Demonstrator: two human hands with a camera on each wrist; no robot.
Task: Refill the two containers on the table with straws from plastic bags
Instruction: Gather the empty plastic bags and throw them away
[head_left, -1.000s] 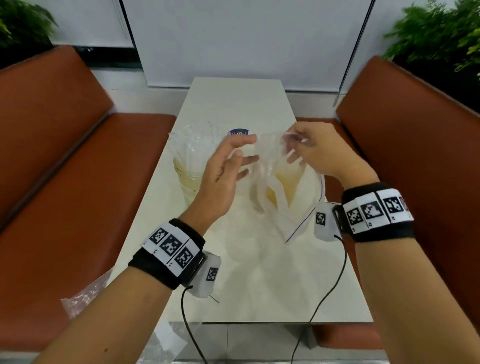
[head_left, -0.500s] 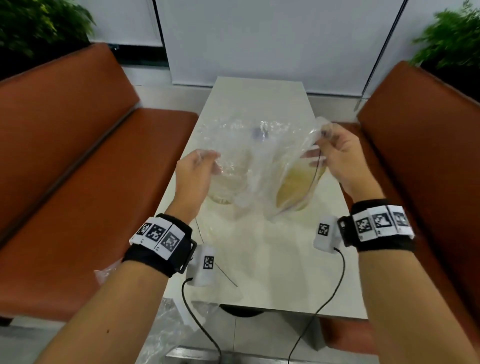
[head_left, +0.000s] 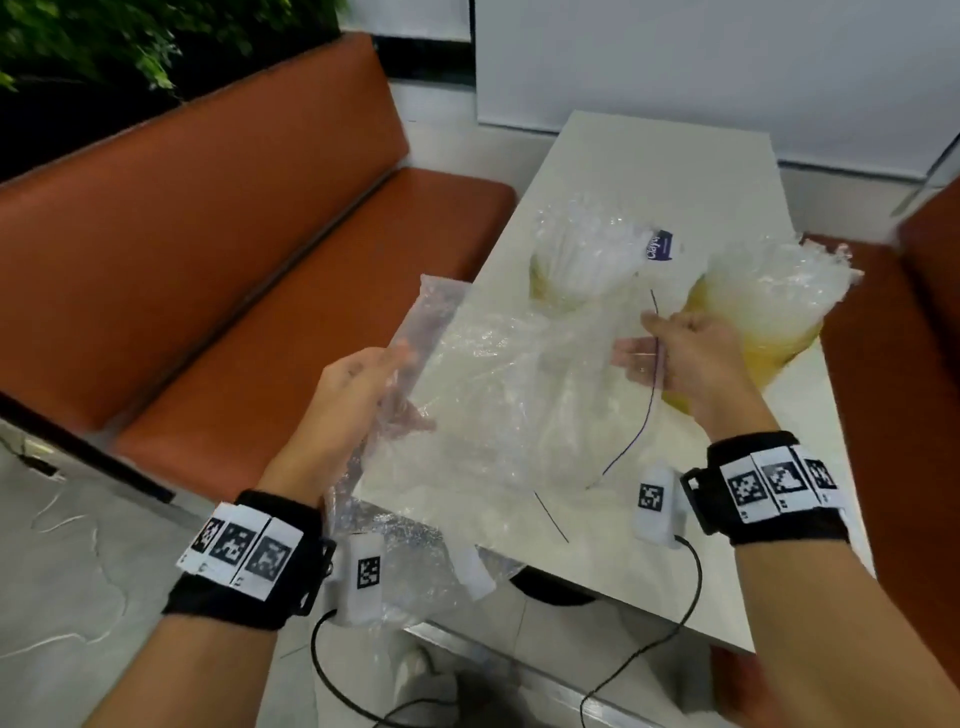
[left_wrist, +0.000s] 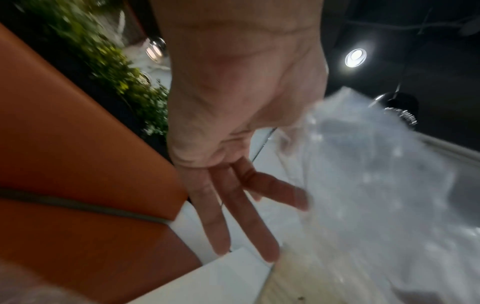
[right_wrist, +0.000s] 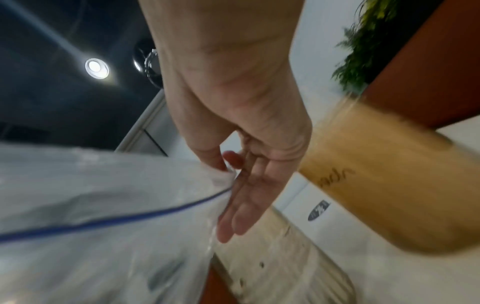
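Your left hand (head_left: 358, 384) and right hand (head_left: 685, 353) each pinch an edge of the empty plastic bag (head_left: 498, 374), limp, featherlight, slippery film best gripped at its zip rim.

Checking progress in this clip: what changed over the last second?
The plastic bag came away from the right container and now hangs spread toward the near left table edge. The left hand took hold of it; the right hand kept pinching its zip edge. Both containers stayed put, full of straws.
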